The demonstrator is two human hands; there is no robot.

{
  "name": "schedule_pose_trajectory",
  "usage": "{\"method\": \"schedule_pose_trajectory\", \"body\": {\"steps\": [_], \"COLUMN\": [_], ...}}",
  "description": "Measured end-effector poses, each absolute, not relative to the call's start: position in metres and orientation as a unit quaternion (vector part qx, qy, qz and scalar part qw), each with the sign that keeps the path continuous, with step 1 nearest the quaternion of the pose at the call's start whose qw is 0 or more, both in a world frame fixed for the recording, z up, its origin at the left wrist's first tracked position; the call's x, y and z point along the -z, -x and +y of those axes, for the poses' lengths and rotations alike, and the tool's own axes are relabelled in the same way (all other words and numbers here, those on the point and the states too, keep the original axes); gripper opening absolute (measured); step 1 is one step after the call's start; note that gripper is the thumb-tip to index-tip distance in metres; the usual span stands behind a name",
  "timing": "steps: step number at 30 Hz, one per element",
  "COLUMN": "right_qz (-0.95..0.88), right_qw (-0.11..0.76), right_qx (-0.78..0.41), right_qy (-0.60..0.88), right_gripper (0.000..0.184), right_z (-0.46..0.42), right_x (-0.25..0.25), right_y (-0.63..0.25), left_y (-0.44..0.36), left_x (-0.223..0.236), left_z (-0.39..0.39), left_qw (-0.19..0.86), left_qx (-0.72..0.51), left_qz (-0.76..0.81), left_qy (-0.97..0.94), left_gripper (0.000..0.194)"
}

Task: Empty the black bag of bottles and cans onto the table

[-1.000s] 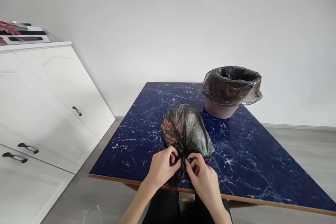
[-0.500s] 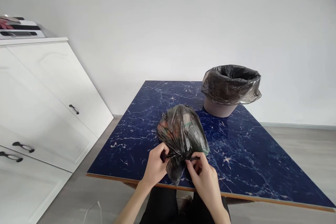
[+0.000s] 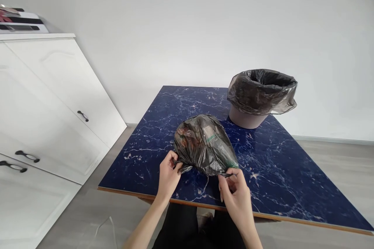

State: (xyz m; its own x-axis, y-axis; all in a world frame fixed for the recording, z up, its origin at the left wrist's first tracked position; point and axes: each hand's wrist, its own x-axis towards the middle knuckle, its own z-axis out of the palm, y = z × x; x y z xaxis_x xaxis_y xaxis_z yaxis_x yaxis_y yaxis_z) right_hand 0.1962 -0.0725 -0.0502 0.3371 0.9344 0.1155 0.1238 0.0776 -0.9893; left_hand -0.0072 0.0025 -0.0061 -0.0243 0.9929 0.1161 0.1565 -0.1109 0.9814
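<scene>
Filled bag sits just past both hands, with its near edge stretched between them

So the black plastic bag (image 3: 204, 140) is lying on the blue marbled table (image 3: 286, 186), towards the near edge and a bit left of the lined bin (image 3: 247, 120); from the grip it's straight ahead, away from the person's body, with its bulk filling the gap between the two hands and bulging out beyond them

Both hands are pinched on the plastic; left hand (image 3: 168, 175) has finger and thumb on the bag's near left corner, with a loose dark flap hanging by it; right hand (image 3: 236, 192) is clamped on the near right corner, thumb under, fingertips curled; neither one is clearly nearer, since both touch it

As for the long axis, it's a slumpy rounded lump, but I'd say the longest stretch slants from far left to near right, finishing by the right fingers; the gathered edge runs roughly side to side, a touch lower on the right; can't tell if there's a proper knot in there; the bin is well apart, off beyond the right hand
</scene>
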Motion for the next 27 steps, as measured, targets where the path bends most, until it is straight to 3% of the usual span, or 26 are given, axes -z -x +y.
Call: {"method": "schedule_pose_trajectory", "body": {"steps": [5, 9, 18, 22, 25, 27], "right_qz": [-0.323, -0.270, -0.346, -0.399, -0.428, -0.450], "right_qw": [0.670, 0.698, 0.638, 0.607, 0.599, 0.588], "right_qx": [-0.396, -0.402, -0.419, -0.406, -0.399, -0.415], "right_qy": [0.538, 0.528, 0.546, 0.555, 0.547, 0.529], "right_gripper": [0.031, 0.031, 0.042, 0.050, 0.054, 0.055], "right_z": [-0.075, -0.077, -0.082, -0.081, -0.081, -0.083], "right_x": [0.042, 0.035, 0.042, 0.042, 0.036, 0.032], "right_y": [-0.197, -0.197, -0.201, -0.203, -0.199, -0.193], "left_y": [0.009, 0.010, 0.018, 0.038, 0.062, 0.079], "left_x": [0.008, 0.008, 0.007, -0.003, -0.011, -0.014], "left_z": [0.004, 0.005, 0.007, 0.023, 0.036, 0.039], "left_qw": [0.423, 0.413, 0.379, 0.341, 0.306, 0.285], "left_qx": [-0.526, -0.528, -0.488, -0.506, -0.533, -0.548], "left_qz": [0.521, 0.528, 0.563, 0.576, 0.589, 0.600], "left_qy": [-0.522, -0.521, -0.548, -0.543, -0.526, -0.509], "left_gripper": [0.024, 0.026, 0.019, 0.023, 0.015, 0.026]}}
